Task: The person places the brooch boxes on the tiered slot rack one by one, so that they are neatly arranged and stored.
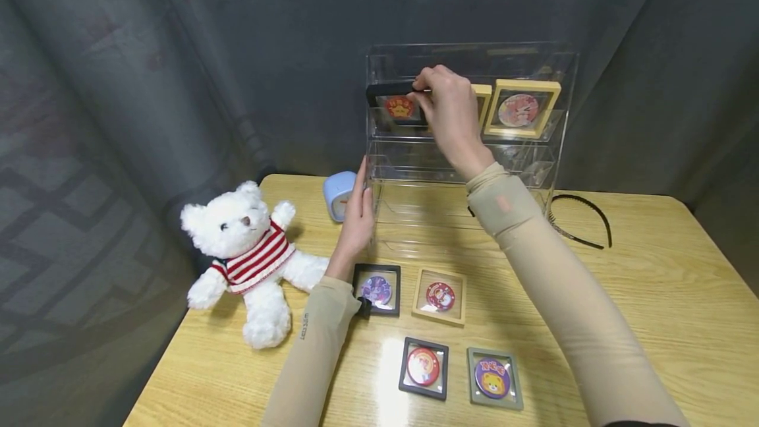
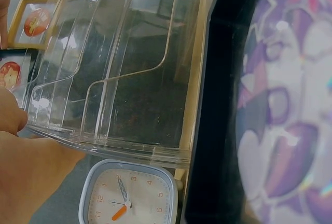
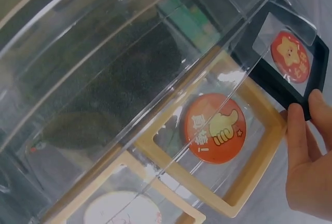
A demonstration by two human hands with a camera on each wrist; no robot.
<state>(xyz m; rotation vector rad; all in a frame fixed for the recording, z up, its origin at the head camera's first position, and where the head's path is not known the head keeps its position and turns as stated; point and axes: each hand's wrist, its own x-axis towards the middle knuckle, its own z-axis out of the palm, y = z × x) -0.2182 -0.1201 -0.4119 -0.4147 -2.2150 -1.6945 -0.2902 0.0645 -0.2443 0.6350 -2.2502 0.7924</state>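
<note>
My right hand (image 1: 453, 114) pinches the top corner of a black square frame (image 1: 393, 89), which stands at the left of the clear acrylic rack's (image 1: 409, 206) top shelf. Inside that frame is a red badge (image 3: 290, 57) with a yellow star. Beside it stands a yellow frame (image 3: 259, 169) with an orange thumbs-up badge, partly hidden by my hand in the head view. A second yellow frame (image 1: 551, 89) holds a pink badge at the right. My left hand (image 1: 354, 226) rests with extended fingers against the rack's left side.
On the table lie a black frame (image 1: 356, 275), a yellow frame (image 1: 418, 312), another black frame (image 1: 415, 392) and a grey-green frame (image 1: 498, 403), each with a round badge. A white teddy bear (image 1: 261, 256), blue clock (image 1: 339, 186) and black headband (image 1: 601, 216) are around the rack.
</note>
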